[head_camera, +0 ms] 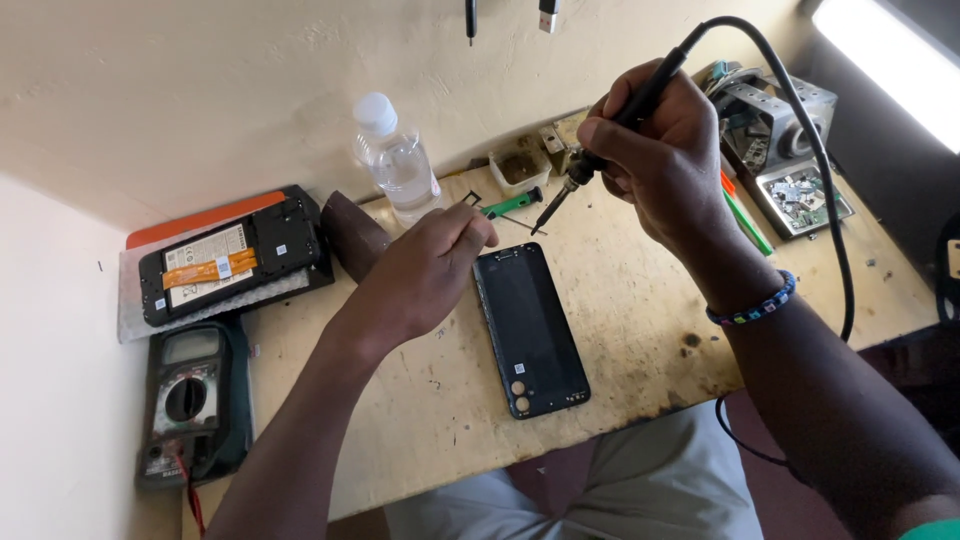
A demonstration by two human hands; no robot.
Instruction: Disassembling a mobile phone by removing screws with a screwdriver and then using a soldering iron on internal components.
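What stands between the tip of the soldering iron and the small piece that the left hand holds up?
Nothing visible does. The soldering iron in the right hand points its tip down toward the small piece pinched by the left hand, with only open air between. The black phone lies below on the wooden table.

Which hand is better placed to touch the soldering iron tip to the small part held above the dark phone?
Right. The right hand grips the black corded soldering iron, tip near the small metal part pinched by the left hand.
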